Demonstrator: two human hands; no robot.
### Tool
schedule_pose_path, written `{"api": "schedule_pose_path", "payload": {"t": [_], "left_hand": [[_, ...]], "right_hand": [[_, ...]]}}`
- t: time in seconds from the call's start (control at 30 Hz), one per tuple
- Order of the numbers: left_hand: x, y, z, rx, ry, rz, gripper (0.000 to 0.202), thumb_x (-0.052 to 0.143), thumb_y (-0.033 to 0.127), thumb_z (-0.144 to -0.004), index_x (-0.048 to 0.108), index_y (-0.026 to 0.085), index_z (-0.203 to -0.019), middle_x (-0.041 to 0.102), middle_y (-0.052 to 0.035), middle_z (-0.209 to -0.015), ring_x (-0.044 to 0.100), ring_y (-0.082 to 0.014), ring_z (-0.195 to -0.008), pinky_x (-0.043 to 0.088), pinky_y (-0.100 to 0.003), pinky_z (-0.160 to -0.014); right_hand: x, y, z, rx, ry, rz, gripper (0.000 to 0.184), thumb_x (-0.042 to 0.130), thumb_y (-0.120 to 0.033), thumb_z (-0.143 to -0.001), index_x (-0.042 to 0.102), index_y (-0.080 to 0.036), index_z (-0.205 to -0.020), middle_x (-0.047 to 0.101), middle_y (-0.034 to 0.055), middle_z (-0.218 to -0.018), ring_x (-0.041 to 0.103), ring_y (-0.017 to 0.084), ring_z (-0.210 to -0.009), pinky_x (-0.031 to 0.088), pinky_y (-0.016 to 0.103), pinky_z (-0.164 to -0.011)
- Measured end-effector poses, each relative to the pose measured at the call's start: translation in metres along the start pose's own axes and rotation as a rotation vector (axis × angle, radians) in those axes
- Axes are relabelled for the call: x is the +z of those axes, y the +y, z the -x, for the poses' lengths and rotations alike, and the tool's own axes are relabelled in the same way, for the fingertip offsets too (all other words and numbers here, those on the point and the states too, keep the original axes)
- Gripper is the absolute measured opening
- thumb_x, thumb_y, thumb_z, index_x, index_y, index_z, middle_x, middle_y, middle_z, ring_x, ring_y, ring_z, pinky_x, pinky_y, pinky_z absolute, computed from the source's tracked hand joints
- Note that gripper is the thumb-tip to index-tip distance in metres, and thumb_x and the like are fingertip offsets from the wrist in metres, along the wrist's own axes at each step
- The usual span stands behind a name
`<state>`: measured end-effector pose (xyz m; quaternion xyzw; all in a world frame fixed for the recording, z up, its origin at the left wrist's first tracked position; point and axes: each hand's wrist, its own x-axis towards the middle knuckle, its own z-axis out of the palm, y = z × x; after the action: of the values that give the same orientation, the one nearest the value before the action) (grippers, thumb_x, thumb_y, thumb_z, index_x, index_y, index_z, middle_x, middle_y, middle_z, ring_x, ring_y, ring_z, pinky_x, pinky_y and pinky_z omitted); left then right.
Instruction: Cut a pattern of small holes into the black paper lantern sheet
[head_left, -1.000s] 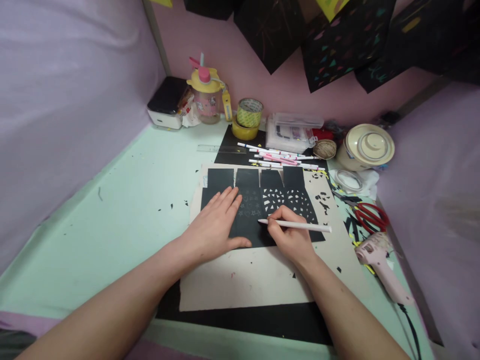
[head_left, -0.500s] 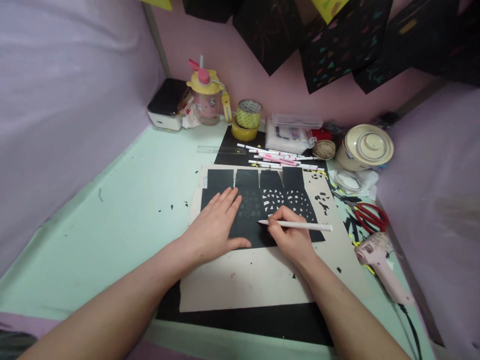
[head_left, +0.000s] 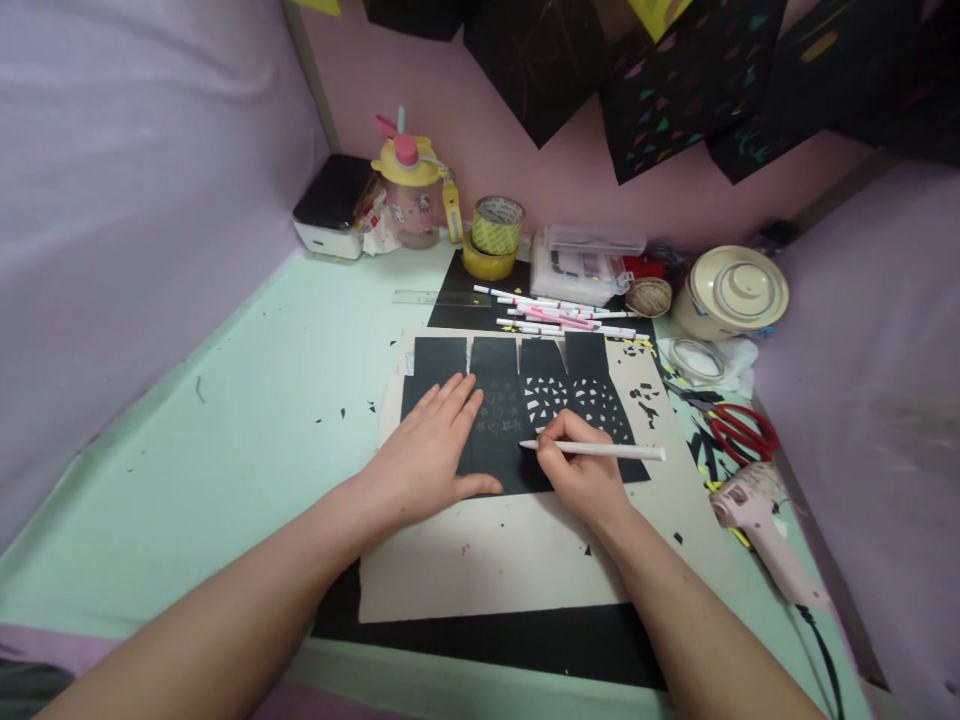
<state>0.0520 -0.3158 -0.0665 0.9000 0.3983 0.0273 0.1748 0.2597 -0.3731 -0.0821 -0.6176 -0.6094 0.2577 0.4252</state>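
Observation:
A black paper sheet point(head_left: 495, 375) with several folded panels lies on a beige board point(head_left: 517, 560). Two right panels have small cut-out shapes; a middle panel shows faint drawn stars and hearts. My left hand point(head_left: 431, 450) lies flat on the left panels, fingers stretched out, pressing the paper down. My right hand point(head_left: 577, 470) is closed around a white pencil point(head_left: 615, 451), its tip touching the black paper just right of the drawn shapes.
Several markers point(head_left: 559, 315), a ruler point(head_left: 427, 297), tape rolls point(head_left: 495, 240), a yellow bottle point(head_left: 412, 190), a clear box point(head_left: 581, 265), twine point(head_left: 649, 297) and a lidded pot point(head_left: 731, 292) line the back. Red scissors point(head_left: 739, 432) and a pink glue gun point(head_left: 765, 530) lie right. Black scraps dot the green table point(head_left: 247, 430).
Hardly anything differs: the pencil tip and my right hand have shifted very slightly on the black paper. My left hand has stayed flat in place.

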Motion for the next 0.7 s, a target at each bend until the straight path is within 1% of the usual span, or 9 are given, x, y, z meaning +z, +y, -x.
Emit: {"api": "schedule_pose_path", "payload": {"t": [0.13,0.3,0.4,0.7], "left_hand": [[0.0011,-0.0011,-0.0001,0.012,0.024,-0.002,0.103,0.055,0.077,-0.073,0.025,0.015,-0.150,0.014,-0.0147,-0.159,0.011,-0.0322,-0.147,0.016,-0.046,-0.119],[0.0023,-0.0014,0.0000,0.007,0.008,-0.016,0.104,0.052,0.078,-0.074,0.026,0.012,-0.149,0.013,-0.0156,-0.159,0.010,-0.0320,-0.147,0.016,-0.046,-0.119],[0.0029,-0.0013,0.0001,0.014,0.012,-0.019,0.105,0.051,0.079,-0.074,0.026,0.011,-0.150,0.013,-0.0157,-0.159,0.010,-0.0320,-0.147,0.016,-0.045,-0.119],[0.0016,-0.0005,-0.0003,0.005,-0.001,-0.039,0.106,0.052,0.079,-0.073,0.026,0.010,-0.149,0.012,-0.0162,-0.159,0.009,-0.0315,-0.147,0.015,-0.045,-0.119]], "right_hand": [[0.0005,0.0013,0.0000,0.005,0.006,-0.029,0.021,0.052,-0.013,-0.075,0.040,-0.022,-0.060,0.045,-0.0062,-0.052,0.040,0.010,-0.048,0.032,0.024,-0.048],[-0.0004,0.0009,0.0010,0.011,0.004,-0.027,0.021,0.052,-0.013,-0.075,0.039,-0.022,-0.060,0.044,-0.0064,-0.052,0.039,0.010,-0.048,0.031,0.024,-0.048],[-0.0011,0.0000,0.0013,0.023,0.000,-0.027,0.021,0.052,-0.014,-0.076,0.039,-0.022,-0.060,0.044,-0.0064,-0.052,0.039,0.010,-0.048,0.031,0.024,-0.048],[-0.0004,0.0005,0.0010,0.053,0.003,0.000,0.016,0.055,-0.019,-0.078,0.049,-0.021,-0.063,0.052,-0.0052,-0.053,0.046,0.011,-0.049,0.036,0.024,-0.049]]}}
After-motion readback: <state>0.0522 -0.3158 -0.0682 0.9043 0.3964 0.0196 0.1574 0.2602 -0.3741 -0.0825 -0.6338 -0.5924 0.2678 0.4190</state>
